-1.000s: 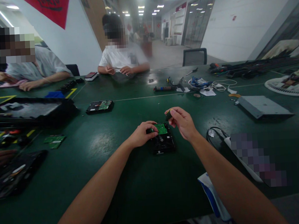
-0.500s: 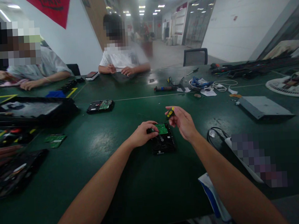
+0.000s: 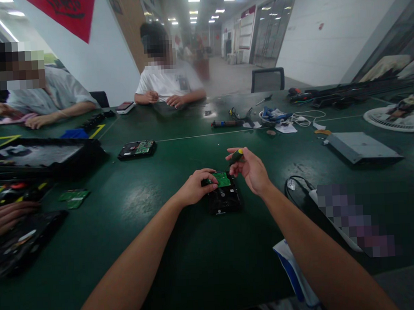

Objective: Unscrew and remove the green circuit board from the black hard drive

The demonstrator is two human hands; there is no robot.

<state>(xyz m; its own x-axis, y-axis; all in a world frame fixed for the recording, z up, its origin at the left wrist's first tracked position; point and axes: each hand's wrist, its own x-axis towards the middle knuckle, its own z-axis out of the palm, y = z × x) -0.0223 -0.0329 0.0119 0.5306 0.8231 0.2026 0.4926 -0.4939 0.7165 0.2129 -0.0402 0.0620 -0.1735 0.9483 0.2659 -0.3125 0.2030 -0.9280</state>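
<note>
A black hard drive (image 3: 224, 198) with a green circuit board (image 3: 223, 178) on top lies on the green table (image 3: 185, 262) in front of me. My left hand (image 3: 195, 187) grips its far left corner, fingers curled over the edge. My right hand (image 3: 249, 169) hovers just right of the board, pinching a small screwdriver (image 3: 235, 156) with a yellow and dark handle, its tip pointing down toward the board.
A second hard drive (image 3: 137, 149) lies further left. A black tray (image 3: 36, 154), loose green boards (image 3: 73, 197) and another person's hand (image 3: 7, 216) are at the left. Cables and tools (image 3: 277, 116), a grey metal case (image 3: 362, 147) and a black cable (image 3: 299, 185) lie right. Two people sit across.
My right hand has turned the screwdriver between its fingers, so the yellow handle now shows. My left hand stays on the drive. The other person's hand at the left has reached further in.
</note>
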